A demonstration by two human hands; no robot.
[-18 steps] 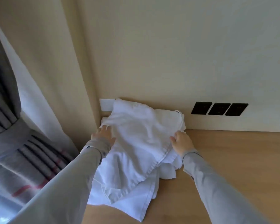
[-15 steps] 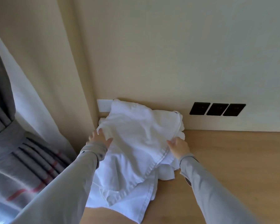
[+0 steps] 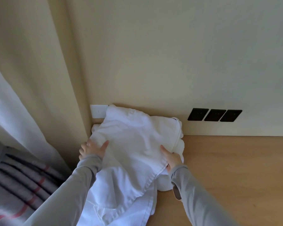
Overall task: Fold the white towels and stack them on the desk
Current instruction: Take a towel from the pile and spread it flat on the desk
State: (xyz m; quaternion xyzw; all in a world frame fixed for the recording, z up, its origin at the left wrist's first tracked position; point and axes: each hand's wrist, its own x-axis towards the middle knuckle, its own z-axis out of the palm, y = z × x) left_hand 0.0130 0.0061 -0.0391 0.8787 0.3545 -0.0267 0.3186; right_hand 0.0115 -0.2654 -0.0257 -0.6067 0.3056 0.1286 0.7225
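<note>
1. Left hand point(image 3: 92, 150): thumb laid flat on top of the cloth, fingers point(image 3: 84, 148) curled at its left edge. Pinches the top towel point(image 3: 134, 139).
2. Right hand point(image 3: 172, 158): thumb along the upper face, remaining fingers hidden beneath the hemmed edge. Grips the same towel on its right side.
3. Top towel: white, crumpled, unfolded, spread between the two hands. It lies on the heap in the desk's back left corner, with its far edge against the wall.
4. Lower towels point(image 3: 121, 207): white, rumpled, under the top one and trailing toward the near edge. None looks folded.
5. Desk point(image 3: 235, 168): pale wood, bare to the right of the heap. No stack shows on it.
6. Surroundings: white switch plate point(image 3: 98, 110) just behind the heap, three black sockets point(image 3: 214, 115) on the wall to the right, curtain point(image 3: 15, 111) and striped fabric point(image 3: 15, 185) at left.
7. Step in hand, as judged: taking one towel off the pile, at the start of the task.
8. Next move, as judged: lift it free of the heap without dragging the others, carry it to the bare wood, spread it flat, find the corners.
</note>
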